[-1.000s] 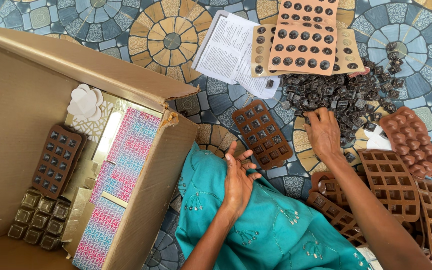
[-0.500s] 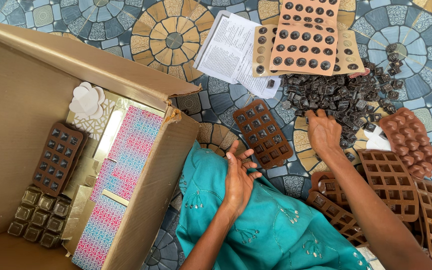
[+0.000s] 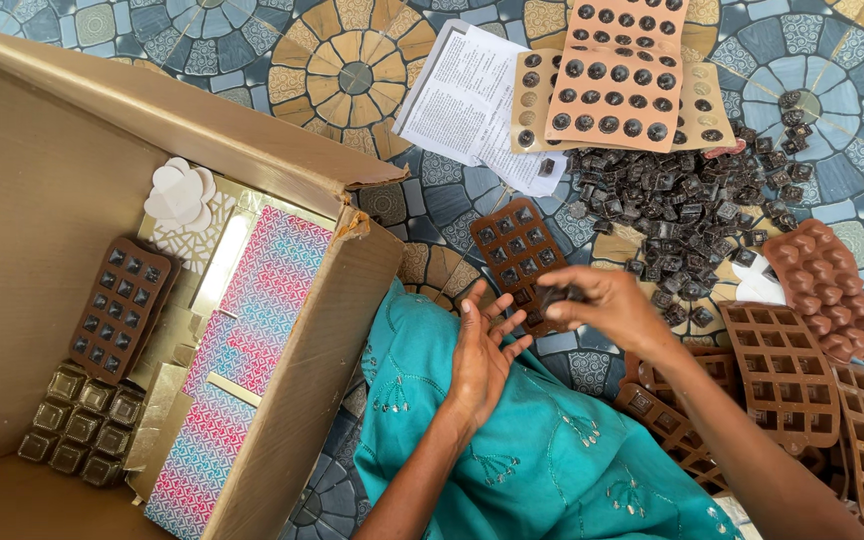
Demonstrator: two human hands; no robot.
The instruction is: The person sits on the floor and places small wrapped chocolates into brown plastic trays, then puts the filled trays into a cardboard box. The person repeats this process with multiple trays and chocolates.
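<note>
— Pinching a small dark chocolate piece [image 3: 555, 296], is that what the right hand [image 3: 607, 308] is doing?

— Yes. Its fingers are curling in, thumb and forefinger closing on the piece, with the forearm running in from the lower right corner of the view. The piece is looking dark brown and squarish, and it is hovering right over the near end of the brown filled mould [image 3: 524, 257] lying on the patterned floor [image 3: 352, 80].

— And the left hand [image 3: 479, 352]?

— It is resting on the teal cloth [image 3: 512, 450], palm up, fingers spread loosely and holding nothing. Its fingertips are pointing toward the mould, just beside the right hand.

— What is lying around them?

— Beyond the right hand, a heap of loose chocolates [image 3: 687, 205] is spreading across the floor, near its far edge. Tan moulds with round cavities [image 3: 617, 75] are sitting past the heap, next to printed paper sheets [image 3: 462, 100]. Empty brown moulds [image 3: 782, 370] are stacking up at the right edge. A big cardboard box [image 3: 42, 180] is taking up the left side, carrying another filled mould [image 3: 117, 305], a pink patterned box [image 3: 242, 350] and a gold tray of wrapped pieces [image 3: 77, 425].
</note>
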